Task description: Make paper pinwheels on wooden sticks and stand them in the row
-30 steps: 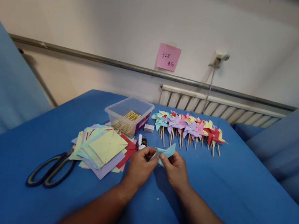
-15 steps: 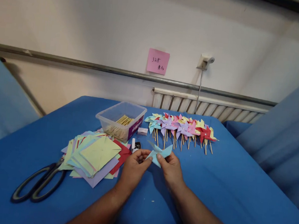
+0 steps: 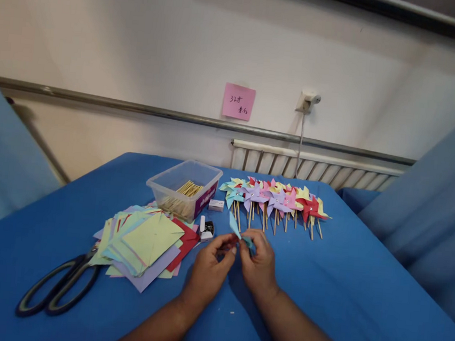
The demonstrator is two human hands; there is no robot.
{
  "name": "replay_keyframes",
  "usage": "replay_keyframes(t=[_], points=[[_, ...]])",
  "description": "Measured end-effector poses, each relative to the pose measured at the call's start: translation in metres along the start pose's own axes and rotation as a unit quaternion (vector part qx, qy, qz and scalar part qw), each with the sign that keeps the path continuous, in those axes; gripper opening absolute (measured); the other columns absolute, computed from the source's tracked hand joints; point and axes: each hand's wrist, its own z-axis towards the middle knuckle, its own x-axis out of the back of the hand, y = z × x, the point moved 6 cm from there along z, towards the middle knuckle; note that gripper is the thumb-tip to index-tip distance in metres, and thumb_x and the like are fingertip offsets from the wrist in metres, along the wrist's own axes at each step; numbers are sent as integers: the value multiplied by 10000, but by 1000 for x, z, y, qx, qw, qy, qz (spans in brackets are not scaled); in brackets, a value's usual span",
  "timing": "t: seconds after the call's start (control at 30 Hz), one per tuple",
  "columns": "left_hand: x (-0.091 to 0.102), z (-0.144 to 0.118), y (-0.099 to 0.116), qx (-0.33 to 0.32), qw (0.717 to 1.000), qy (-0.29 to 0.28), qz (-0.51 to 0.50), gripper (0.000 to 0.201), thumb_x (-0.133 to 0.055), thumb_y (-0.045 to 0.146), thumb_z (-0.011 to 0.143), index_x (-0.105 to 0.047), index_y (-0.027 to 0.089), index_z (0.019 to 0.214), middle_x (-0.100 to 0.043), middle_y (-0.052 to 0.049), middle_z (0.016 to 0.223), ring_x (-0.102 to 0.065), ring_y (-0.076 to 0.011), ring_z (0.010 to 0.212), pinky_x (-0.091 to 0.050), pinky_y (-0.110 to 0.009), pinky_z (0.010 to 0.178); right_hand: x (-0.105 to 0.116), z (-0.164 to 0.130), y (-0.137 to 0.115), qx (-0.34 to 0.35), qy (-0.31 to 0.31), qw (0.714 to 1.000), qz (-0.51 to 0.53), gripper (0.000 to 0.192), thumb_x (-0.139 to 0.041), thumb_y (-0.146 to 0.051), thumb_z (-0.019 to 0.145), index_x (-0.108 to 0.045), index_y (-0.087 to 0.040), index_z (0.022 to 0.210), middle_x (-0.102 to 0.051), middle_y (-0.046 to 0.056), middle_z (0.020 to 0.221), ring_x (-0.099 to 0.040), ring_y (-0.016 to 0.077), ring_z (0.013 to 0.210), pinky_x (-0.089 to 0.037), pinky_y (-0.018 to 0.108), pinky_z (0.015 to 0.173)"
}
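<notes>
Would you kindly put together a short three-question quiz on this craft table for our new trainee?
1. True or false: both hands pinch one light blue paper piece.
2. What lies at the left end of the paper stack? A) scissors B) a stapler C) a ruler
3. Fill in: the clear plastic box holds wooden ____.

Key
1. True: the left hand and right hand meet on it above the blue cloth.
2. A: the scissors.
3. Sticks, like those under the finished pinwheels.
</notes>
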Motion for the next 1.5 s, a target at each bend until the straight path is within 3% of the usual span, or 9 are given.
replay_keyframes(t=[0.13,0.3,0.5,0.67,0.8,1.0,1.13,1.3,1.5], points=[[0,2,-1,25,996,-13,-81,415,-693,256,701,-645,173,1106,-697,-78,1080,-645,-223,965,-484,-321,868,-1,-4,-23,130,-35,985,-107,323,-468,-89,814,-586,-188,1098,-615,102,1048,-566,229,1007,-461,399,860],[4,5,-6,69,986,-3,-150,475,-762,286,647,-646,162,1090,-713,-71,984,-646,-218,892,-489,-309,823,-8,-8,-35,167,-102,969,-152,452,-456,-110,839,-490,-170,1286,-549,142,1199,-519,265,1107,-446,451,900],[11,8,-6,78,978,36,-190,306,-700,373,731,-685,150,940,-699,-51,848,-607,-158,765,-469,-257,723,-8,-13,-39,129,-109,983,-70,398,-430,-123,881,-502,-215,1262,-595,113,1183,-543,239,1115,-443,417,925],[14,6,-14,133,970,80,-187,300,-733,411,672,-662,134,764,-642,-23,687,-565,-138,631,-452,-252,623,-4,-10,-26,58,-62,996,-11,192,-480,-174,881,-594,-216,1030,-645,67,935,-602,191,872,-490,327,777],[13,6,-19,146,974,78,-157,301,-735,420,650,-639,137,688,-600,-2,604,-526,-123,553,-426,-241,566,-3,-6,-22,45,-64,996,-36,117,-506,-179,875,-606,-201,932,-613,48,871,-578,159,772,-470,282,705],[14,7,-24,137,988,59,-49,297,-722,421,646,-602,158,577,-571,10,539,-487,-115,505,-359,-219,494,-8,-7,-18,30,-129,984,-120,115,-502,-203,894,-580,-199,810,-591,21,771,-559,155,707,-410,272,652],[13,8,-25,140,988,48,-48,305,-717,426,642,-593,162,555,-550,18,507,-480,-116,483,-367,-225,499,-9,-8,-13,25,-144,979,-144,112,-490,-202,892,-565,-199,808,-590,22,771,-562,159,701,-398,273,637],[11,6,-22,157,983,48,-78,292,-718,433,635,-651,149,646,-611,-7,583,-536,-140,541,-406,-239,549,-7,-7,-12,5,-139,985,-99,105,-475,-196,889,-560,-200,827,-592,18,767,-572,156,707,-413,268,653],[9,5,-19,160,983,38,-76,275,-716,405,631,-632,147,584,-584,-1,550,-505,-125,523,-370,-226,520,-7,-7,-15,15,-143,984,-108,113,-470,-214,891,-562,-199,828,-593,20,759,-563,154,688,-406,267,642]])
